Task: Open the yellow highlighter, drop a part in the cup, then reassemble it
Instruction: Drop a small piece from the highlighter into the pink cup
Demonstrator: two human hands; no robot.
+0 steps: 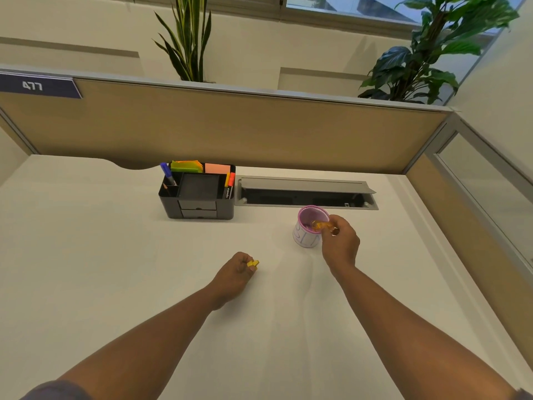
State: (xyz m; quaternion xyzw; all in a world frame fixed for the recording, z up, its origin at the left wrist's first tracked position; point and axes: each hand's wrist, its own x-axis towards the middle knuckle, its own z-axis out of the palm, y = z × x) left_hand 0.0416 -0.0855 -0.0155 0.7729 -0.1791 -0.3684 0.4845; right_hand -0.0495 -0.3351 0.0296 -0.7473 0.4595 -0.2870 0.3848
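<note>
Right hand point(341, 243) tips highlighter point(320, 225) leftward into cup point(306, 235).

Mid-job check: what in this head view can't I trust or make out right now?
- Yellow piece in the left hand: mostly wrapped by fingers; cap or body unclear.
- Translucent orange-yellow part in the right hand over the cup: motion-blurred; grip and release state unclear.
- Cup contents: near wall and the part hide the bottom.
- Writing on the cup: too faint to read.
</note>
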